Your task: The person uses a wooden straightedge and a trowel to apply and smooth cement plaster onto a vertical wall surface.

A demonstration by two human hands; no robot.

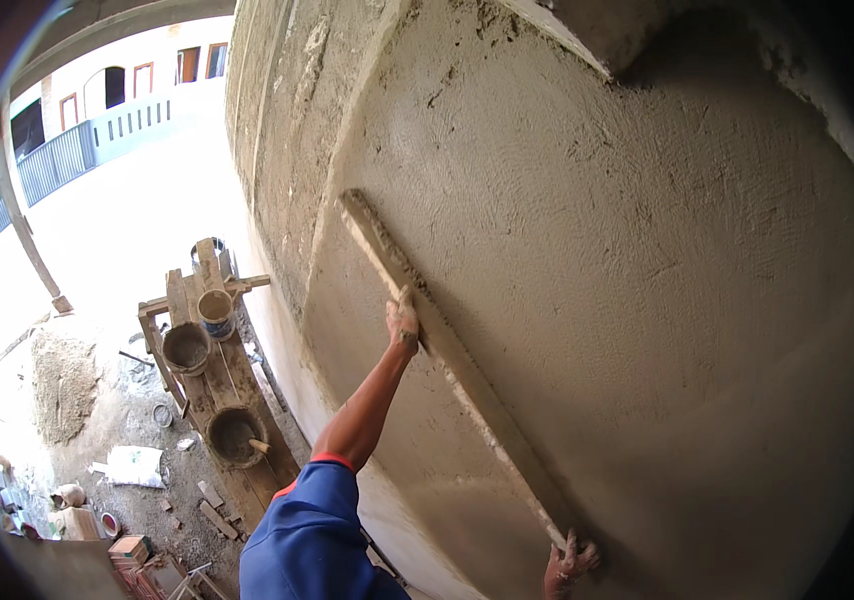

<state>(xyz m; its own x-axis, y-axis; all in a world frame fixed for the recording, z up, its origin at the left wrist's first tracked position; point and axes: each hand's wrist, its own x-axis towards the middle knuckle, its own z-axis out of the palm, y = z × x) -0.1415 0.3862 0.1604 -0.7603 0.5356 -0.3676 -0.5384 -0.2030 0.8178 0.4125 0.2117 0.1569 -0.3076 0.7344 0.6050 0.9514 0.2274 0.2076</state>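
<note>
A long, mortar-caked straightedge board (478, 398) lies slantwise against a wall of wet grey plaster (587, 250). My left arm reaches up, and my left hand (403, 320) is closed round the board's near edge above its middle. Down at the lower end, my right hand (571, 560) grips the same board, its fingers smeared with mortar. Wet mortar clings along the upper part of the board. The plaster has rough, scraped streaks above the board and looks smoother toward the lower right.
To the left stands a wooden plank scaffold (222, 385) carrying a bucket of mortar (186, 348), a smaller pail (216, 308) and another bucket (236, 437) with a handled tool in it. On the ground below are a sand heap (62, 385), a white sack (135, 466) and wood scraps.
</note>
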